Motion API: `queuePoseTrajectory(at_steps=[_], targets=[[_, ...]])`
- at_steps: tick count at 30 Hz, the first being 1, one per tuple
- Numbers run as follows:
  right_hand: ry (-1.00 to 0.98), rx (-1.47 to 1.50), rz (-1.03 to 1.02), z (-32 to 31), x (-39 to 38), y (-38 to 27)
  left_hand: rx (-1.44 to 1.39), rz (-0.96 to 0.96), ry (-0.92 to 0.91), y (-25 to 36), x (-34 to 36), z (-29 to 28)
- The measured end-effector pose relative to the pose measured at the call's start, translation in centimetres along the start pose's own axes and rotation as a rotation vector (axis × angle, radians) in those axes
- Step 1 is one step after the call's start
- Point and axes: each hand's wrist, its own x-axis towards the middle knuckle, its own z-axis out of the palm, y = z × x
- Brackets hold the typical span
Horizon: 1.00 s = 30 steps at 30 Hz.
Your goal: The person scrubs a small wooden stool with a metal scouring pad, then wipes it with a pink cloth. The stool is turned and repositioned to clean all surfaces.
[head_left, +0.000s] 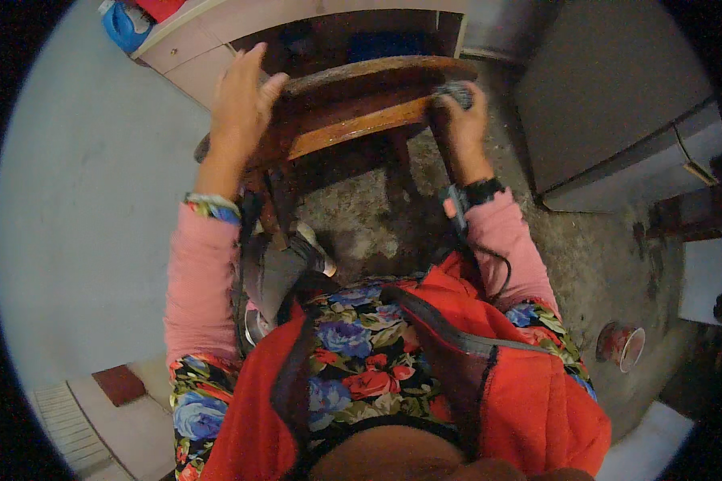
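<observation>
A brown wooden chair (pixel 359 122) stands in front of me, its curved top rail (pixel 377 70) and a lighter, shiny board below running crosswise. My left hand (pixel 241 112) is at the chair's left part with thumb and fingers apart, holding nothing; whether it touches the wood I cannot tell. My right hand (pixel 469 124) grips a dark grey, textured scrubbing pad (pixel 452 94) at the right end of the board. A small device (pixel 455 204) with a dark cable is by my right wrist.
A pale counter (pixel 184 48) with a dark recess is behind the chair, a blue container (pixel 122 28) on it. A grey refrigerator (pixel 602 104) stands at the right, a small red bucket (pixel 620 346) on the floor below it. A pale wall (pixel 80 200) is at the left.
</observation>
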Motion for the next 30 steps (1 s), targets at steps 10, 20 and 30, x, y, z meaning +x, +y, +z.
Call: queuePoseTrajectory(at_steps=[10, 20, 30], targets=[[-0.269, -0.993, -0.807, 4.2, -3.4, 2.9, 0.042, -0.07, -0.276, 2.0, -0.3, -0.1], [-0.107, -0.995, -0.623, -4.9, -0.3, 0.5, 0.086, -0.124, -0.205, 4.1, -1.1, -2.2], [-0.606, -0.93, -0.861, 0.3, -6.1, -2.1, 0.069, -0.163, -0.25, 4.5, -0.3, -3.4]])
